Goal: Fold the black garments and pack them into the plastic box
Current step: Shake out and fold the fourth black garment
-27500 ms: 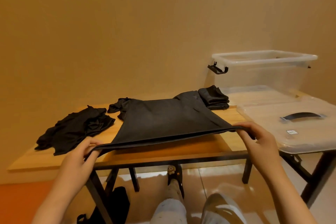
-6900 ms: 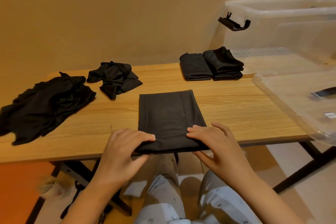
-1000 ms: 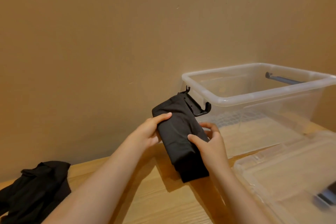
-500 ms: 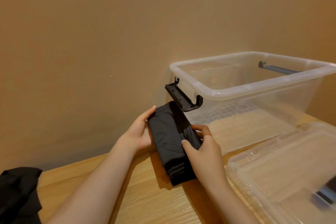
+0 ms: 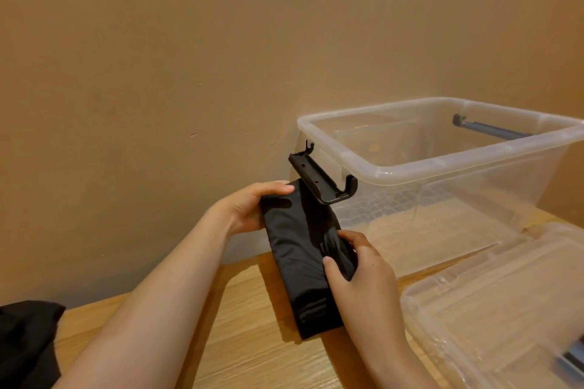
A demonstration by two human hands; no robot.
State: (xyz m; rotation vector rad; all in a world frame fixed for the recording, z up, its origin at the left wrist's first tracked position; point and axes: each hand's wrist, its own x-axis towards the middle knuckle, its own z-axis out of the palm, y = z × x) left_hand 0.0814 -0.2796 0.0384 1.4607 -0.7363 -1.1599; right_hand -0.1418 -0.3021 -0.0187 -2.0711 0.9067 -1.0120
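Observation:
A stack of folded black garments [image 5: 300, 259] sits between my hands, its lower end on the wooden table [image 5: 246, 354]. My left hand [image 5: 249, 208] grips the stack's upper left edge, thumb on top. My right hand [image 5: 357, 275] grips its right side, thumb pressed on the cloth. The clear plastic box [image 5: 442, 164] stands just right of the stack, open, with nothing visible inside. Its black latch [image 5: 319, 180] sticks out over the stack's top end.
The box's clear lid [image 5: 499, 309] lies on the table at the lower right, touching my right wrist. An unfolded black garment [image 5: 25, 341] lies at the table's left edge. A tan wall [image 5: 189, 73] rises directly behind the table.
In the last second the stack has come down from in front of the latch to below it, its lower end now on the table. Both hands keep their hold.

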